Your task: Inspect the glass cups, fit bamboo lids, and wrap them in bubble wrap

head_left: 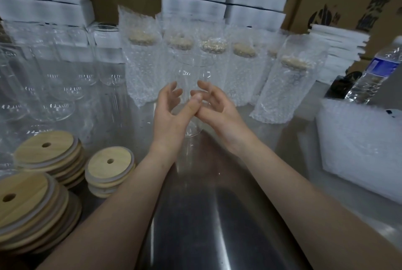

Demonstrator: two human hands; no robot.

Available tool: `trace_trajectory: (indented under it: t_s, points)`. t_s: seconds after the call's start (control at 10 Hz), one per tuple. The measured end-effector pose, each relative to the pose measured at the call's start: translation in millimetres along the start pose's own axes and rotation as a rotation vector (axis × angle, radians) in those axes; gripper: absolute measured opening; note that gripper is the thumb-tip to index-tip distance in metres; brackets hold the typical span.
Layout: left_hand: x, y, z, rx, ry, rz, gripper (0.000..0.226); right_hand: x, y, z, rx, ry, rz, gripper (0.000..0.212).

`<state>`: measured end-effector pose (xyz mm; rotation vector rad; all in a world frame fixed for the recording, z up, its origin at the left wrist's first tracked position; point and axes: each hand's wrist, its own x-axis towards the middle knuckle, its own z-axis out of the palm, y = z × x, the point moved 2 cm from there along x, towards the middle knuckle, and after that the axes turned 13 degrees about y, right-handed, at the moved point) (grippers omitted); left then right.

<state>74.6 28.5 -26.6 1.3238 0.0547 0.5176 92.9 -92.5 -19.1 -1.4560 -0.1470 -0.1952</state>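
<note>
At left, bare glass cups [65, 78] and stacked bamboo lids [45, 152] wait on the bench [195, 215]. My left grip [167, 113] and right grip [217, 106] curl loosely round one lidless cup [193, 69], which I judge I'm inspecting; rightward, several wrapped cups [282, 86] stand finished.

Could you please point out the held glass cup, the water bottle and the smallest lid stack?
Glass cup [193, 71]: head view, upper wall.
Water bottle [379, 66]: head view, blue label.
Smallest lid stack [102, 166]: head view, top lid.

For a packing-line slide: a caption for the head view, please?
The left hand and right hand hold an unlidded glass cup at the steel table, bamboo lids stacked left, wrapped cups behind.
</note>
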Motion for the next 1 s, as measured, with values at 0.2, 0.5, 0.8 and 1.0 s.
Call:
trace_trajectory:
  t_s: [0.2,0.5,0.8,1.0]
  points:
    - [1,-3,0,0.031,-0.005,-0.017,0.062,1,3,-4,-0.023,-0.009,0.008,0.061]
    - [2,-6,2,0.003,-0.013,-0.073,0.062,4,5,-6,-0.031,-0.019,0.031,0.062]
    - [3,-10,3,0.017,0.009,-0.078,0.067,5,0,-9,-0.174,-0.017,0.058,0.077]
    - [-1,-9,0,0.081,0.066,0.065,0.082,7,-84,-40,-0.140,0.260,-0.281,0.047]
